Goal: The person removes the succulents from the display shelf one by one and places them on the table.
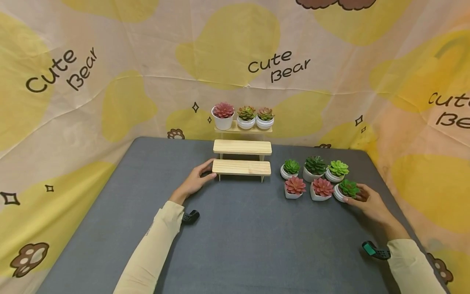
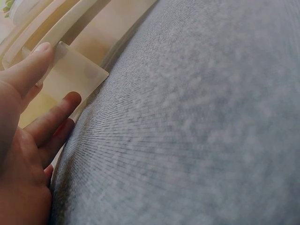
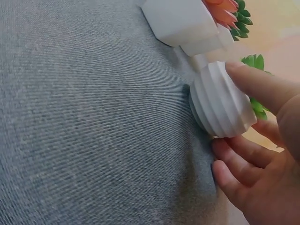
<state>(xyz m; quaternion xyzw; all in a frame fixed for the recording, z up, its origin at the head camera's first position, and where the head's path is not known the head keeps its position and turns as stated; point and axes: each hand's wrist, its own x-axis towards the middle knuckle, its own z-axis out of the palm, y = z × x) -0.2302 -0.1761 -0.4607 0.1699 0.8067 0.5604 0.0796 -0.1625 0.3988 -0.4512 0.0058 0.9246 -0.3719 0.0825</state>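
Observation:
A three-step wooden display stand (image 1: 241, 167) with clear supports stands at the back of the table. My left hand (image 1: 195, 179) holds the left end of its lowest step, thumb at the front corner and index finger at the back corner. In the left wrist view, the thumb (image 2: 35, 65) lies along the board's edge beside a clear leg (image 2: 77, 70). My right hand (image 1: 372, 202) grips a green succulent in a ribbed white pot (image 1: 343, 192), thumb and fingers on opposite sides. The right wrist view shows that pot (image 3: 220, 101) tilted at the grey cloth.
On the top step stand a pink succulent (image 1: 223, 114) and two red-green succulents (image 1: 246, 117). Right of the stand are two pink succulents (image 1: 295, 188) and several green ones, including a dark one (image 1: 314, 167), close together. A printed cloth wall (image 1: 235, 49) hangs behind the table.

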